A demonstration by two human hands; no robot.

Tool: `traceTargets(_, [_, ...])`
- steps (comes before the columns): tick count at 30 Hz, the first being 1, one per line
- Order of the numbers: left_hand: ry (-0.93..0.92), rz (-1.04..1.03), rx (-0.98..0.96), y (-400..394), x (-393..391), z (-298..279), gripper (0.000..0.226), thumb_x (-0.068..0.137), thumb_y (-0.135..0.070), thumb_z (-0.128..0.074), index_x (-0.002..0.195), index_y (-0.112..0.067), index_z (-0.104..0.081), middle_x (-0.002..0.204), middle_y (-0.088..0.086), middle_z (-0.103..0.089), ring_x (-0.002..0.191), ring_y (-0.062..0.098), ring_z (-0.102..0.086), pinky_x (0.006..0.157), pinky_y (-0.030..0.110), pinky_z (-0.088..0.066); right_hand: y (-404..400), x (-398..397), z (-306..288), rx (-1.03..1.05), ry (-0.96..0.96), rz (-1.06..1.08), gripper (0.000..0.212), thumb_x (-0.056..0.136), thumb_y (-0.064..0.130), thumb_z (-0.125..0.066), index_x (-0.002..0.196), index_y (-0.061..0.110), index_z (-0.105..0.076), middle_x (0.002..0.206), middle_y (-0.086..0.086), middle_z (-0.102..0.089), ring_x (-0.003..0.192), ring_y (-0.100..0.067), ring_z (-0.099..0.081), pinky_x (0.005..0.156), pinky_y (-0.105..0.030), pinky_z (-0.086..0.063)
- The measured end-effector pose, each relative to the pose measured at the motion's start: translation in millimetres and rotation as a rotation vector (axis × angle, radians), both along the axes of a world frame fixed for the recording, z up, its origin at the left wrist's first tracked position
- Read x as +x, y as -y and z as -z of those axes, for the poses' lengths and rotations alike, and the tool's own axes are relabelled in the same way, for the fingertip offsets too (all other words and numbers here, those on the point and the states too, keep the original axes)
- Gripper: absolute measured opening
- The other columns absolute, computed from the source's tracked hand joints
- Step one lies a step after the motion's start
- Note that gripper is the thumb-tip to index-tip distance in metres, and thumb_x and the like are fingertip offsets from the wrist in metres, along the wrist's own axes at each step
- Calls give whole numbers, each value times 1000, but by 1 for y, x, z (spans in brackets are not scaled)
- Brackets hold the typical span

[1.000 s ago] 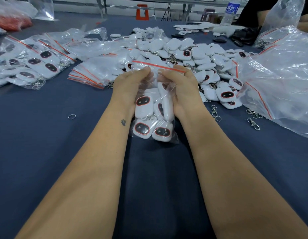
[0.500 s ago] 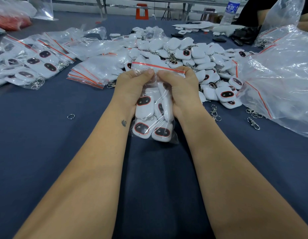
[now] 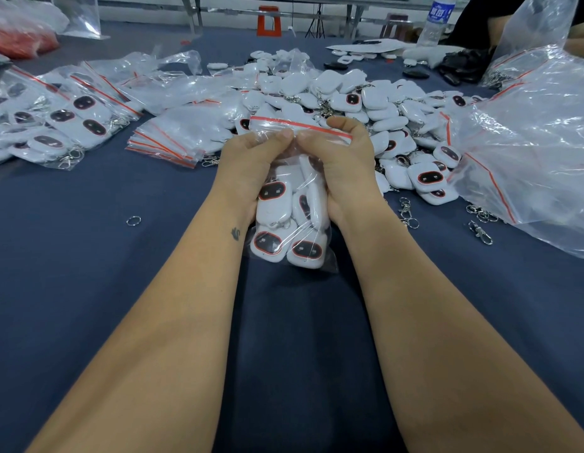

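A clear zip bag [image 3: 292, 220] with a red seal strip stands on the blue table [image 3: 87, 256], filled with several white keychain fobs with dark oval faces. My left hand [image 3: 248, 161] grips the bag's left side, thumb pressed near the top. My right hand [image 3: 344, 158] grips the right side, thumb meeting the left thumb just below the red strip. The fingers behind the bag are hidden.
A heap of loose white fobs [image 3: 365, 103] lies behind the bag. Filled bags [image 3: 65, 122] and a stack of flat empty bags [image 3: 172, 138] lie to the left. A large clear plastic bag [image 3: 526, 138] lies right. Loose rings and clasps [image 3: 408, 210] dot the table. A water bottle [image 3: 436, 18] stands far back.
Both thumbs have drawn closer together under the red strip, pinching the bag's neck. The bag stays in the same spot.
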State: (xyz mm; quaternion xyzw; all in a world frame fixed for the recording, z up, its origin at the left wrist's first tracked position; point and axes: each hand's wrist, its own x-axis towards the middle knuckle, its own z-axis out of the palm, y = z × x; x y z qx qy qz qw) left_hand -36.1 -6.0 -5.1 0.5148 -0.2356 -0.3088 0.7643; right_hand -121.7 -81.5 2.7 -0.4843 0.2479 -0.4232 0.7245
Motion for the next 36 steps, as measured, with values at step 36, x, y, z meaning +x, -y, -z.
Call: traceTargets(36, [-68,-181,-20,-1,-3,-6,16,92,-4,-59,76,-8,-60,69,8,-64,60,18,-63,67,32,-52,2,1,1,43,-5,40,42,75,-10,-73,97,21,-56,89,-17,-68,74,-27,-65,85,-53,-56])
